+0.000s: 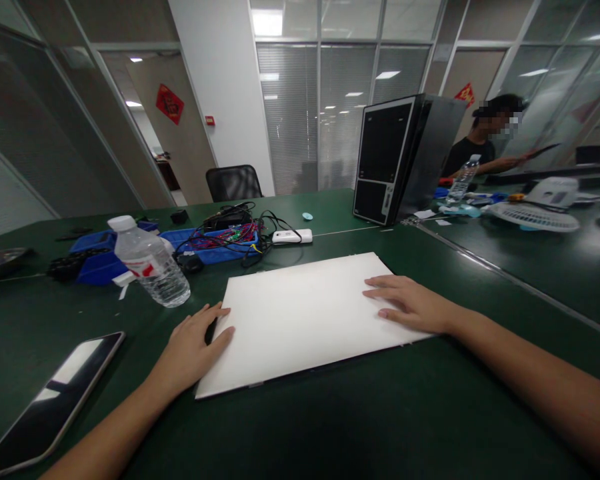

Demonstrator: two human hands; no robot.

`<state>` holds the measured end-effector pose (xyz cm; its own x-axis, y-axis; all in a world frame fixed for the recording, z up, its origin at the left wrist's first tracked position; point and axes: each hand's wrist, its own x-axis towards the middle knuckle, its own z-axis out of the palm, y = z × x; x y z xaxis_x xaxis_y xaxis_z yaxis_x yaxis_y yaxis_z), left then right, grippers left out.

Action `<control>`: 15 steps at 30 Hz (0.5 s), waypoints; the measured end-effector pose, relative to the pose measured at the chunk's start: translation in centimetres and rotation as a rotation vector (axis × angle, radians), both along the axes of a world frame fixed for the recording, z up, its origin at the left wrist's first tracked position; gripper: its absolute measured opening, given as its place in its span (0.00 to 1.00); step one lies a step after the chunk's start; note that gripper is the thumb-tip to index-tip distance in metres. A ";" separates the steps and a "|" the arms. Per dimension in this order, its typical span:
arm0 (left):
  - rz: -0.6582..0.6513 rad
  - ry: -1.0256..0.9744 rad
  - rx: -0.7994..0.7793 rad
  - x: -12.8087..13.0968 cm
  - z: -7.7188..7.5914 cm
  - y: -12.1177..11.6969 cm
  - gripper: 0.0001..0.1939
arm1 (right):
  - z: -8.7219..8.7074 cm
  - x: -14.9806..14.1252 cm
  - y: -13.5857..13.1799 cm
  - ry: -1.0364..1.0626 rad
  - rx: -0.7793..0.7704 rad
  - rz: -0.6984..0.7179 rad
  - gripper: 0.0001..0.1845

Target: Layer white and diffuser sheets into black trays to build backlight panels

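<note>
A flat white board lies on the dark green table in front of me. My left hand rests at the board's left edge, fingers stretched out, thumb on the white surface. My right hand lies flat on the board's right part, fingers spread and pointing left. Neither hand holds anything.
A clear water bottle stands left of the board, a phone lies at the near left. Blue trays with wires and a white dongle sit behind. A black computer tower stands at the back right, where another person sits beside a fan.
</note>
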<state>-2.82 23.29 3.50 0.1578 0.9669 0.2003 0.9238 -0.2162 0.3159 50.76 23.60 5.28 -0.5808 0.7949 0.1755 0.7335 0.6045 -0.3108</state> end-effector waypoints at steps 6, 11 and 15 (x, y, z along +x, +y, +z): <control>0.025 0.007 -0.028 0.4 0.5 -0.2 0.37 | 0.2 -0.1 -0.1 0.004 -0.006 0.012 0.31; 0.020 0.009 -0.026 0.3 0.4 -0.2 0.38 | 0.5 -0.3 -0.2 -0.008 0.014 0.040 0.29; -0.005 0.024 -0.009 0.1 0.1 -0.1 0.39 | 0.6 -0.4 -0.2 -0.020 0.029 0.041 0.29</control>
